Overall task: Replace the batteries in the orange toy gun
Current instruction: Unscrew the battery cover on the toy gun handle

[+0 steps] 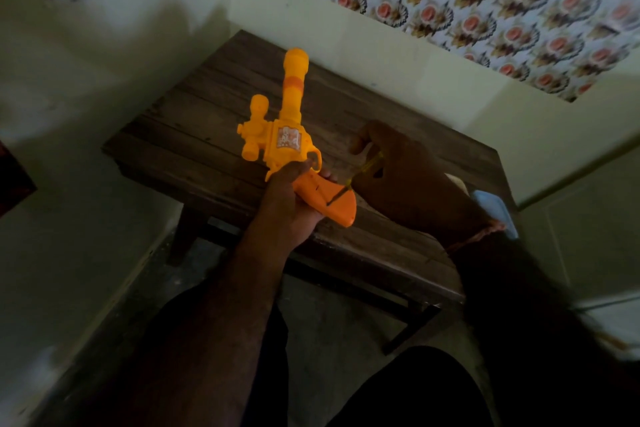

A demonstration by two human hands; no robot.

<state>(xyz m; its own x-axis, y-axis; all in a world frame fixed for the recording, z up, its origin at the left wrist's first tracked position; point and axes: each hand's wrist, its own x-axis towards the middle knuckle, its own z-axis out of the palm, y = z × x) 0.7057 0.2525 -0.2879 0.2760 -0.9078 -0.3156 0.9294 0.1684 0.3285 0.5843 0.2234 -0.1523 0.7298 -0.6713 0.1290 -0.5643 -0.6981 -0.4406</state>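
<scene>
The orange toy gun [282, 135] points away from me, barrel up toward the far wall, held above the wooden table [207, 114]. My left hand [289, 204] grips its handle from below. My right hand [398, 173] holds a small screwdriver [363, 170] with a yellow-tinted handle. The screwdriver's tip touches the side of the gun's grip [332, 199], near the butt. No batteries are visible.
A light blue object [495, 210] lies at the table's right edge, partly behind my right wrist. The table stands in a corner, with pale walls to the left and behind. My dark-clothed knees are below, over the floor.
</scene>
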